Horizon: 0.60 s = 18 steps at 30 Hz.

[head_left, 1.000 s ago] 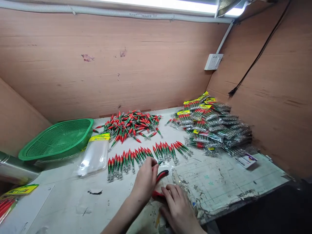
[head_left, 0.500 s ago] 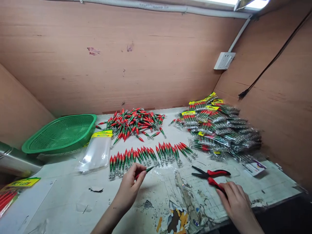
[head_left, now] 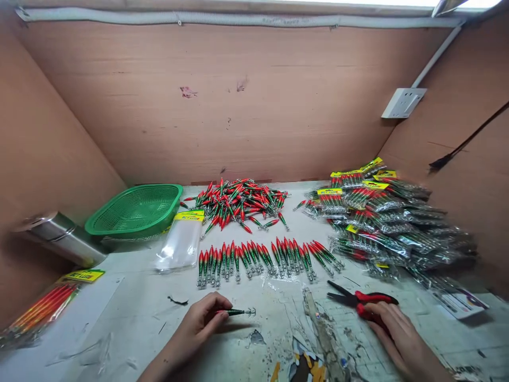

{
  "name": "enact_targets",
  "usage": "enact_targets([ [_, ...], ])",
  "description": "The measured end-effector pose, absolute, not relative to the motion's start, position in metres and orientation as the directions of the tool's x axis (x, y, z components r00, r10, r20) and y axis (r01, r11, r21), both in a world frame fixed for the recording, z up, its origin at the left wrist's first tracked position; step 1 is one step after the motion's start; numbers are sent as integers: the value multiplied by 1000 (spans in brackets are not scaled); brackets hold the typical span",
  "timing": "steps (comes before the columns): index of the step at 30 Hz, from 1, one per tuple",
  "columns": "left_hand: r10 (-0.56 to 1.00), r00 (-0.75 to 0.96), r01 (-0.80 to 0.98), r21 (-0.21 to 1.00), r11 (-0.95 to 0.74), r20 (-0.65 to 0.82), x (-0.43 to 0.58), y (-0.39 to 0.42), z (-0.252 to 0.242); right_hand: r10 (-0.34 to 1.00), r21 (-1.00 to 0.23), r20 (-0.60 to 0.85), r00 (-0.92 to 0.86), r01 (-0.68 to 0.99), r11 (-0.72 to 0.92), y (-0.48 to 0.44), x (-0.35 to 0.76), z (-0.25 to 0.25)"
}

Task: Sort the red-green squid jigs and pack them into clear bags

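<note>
red and green paint is showing on the single squid jig (head_left: 237,312) that is being pinched by its body in the narrowed fingers (head_left: 218,306) of the left hand (head_left: 198,326). it is being held low over the desk (head_left: 135,323), lying level, with its hook crown pointing right. the right hand (head_left: 393,334) is being laid on the red-handled pliers (head_left: 360,298), which are lying on the desk with their black jaws parted and pointing left. its fingers are being curled over the nearer handle, but whether the tool is being gripped or only touched cannot be told.

just beyond the hands, a row of jigs (head_left: 266,257) is being kept side by side. a loose heap of jigs (head_left: 238,201) is lying behind it, packed jigs (head_left: 382,223) are being stacked at the right, and empty bags (head_left: 181,241) are lying beside a green basket (head_left: 135,209).

the likeliest trouble is being posed by the hook crown: a fingertip could be pricked if the light pinch is being shifted toward it. the jig could also be rolled out of so light a hold, and the peeling desk covering (head_left: 318,339) between the hands could be snagged by the hooks. the neat row could be knocked askew if the pliers are being lifted carelessly past it.
</note>
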<state>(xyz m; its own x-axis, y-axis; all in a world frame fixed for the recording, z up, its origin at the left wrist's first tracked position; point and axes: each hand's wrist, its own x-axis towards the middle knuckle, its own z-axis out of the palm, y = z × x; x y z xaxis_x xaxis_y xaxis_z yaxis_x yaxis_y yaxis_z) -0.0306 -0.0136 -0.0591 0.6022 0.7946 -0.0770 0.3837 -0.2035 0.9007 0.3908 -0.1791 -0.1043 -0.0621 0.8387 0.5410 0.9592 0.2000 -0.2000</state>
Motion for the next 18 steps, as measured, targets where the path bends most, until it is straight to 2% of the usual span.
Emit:
enact_targets([
  [3, 749, 662, 340, 900, -273, -23, -31, -10, -67, 872, -353, 478, -104, 887, 299, -168, 354, -99],
  [5, 734, 679, 313, 910, -270, -16, -30, -6, -68, 859, -380, 465, -216, 828, 413, -155, 319, -94],
  [7, 747, 662, 319, 924, -212, -57, -31, -2, -65, 813, -331, 472, -341, 786, 522, -138, 283, -91],
  [9, 782, 614, 334, 933, -135, -107, -35, 2, -59, 771, -263, 513, -376, 786, 559, -120, 253, -89],
  [15, 917, 384, 308, 951, -17, -108, -51, 7, -44, 774, -167, 537, -337, 856, 489, -64, 218, -87],
  [18, 926, 356, 304, 952, 13, -126, -53, 7, -46, 769, -156, 529, -359, 850, 504, -44, 219, -84],
])
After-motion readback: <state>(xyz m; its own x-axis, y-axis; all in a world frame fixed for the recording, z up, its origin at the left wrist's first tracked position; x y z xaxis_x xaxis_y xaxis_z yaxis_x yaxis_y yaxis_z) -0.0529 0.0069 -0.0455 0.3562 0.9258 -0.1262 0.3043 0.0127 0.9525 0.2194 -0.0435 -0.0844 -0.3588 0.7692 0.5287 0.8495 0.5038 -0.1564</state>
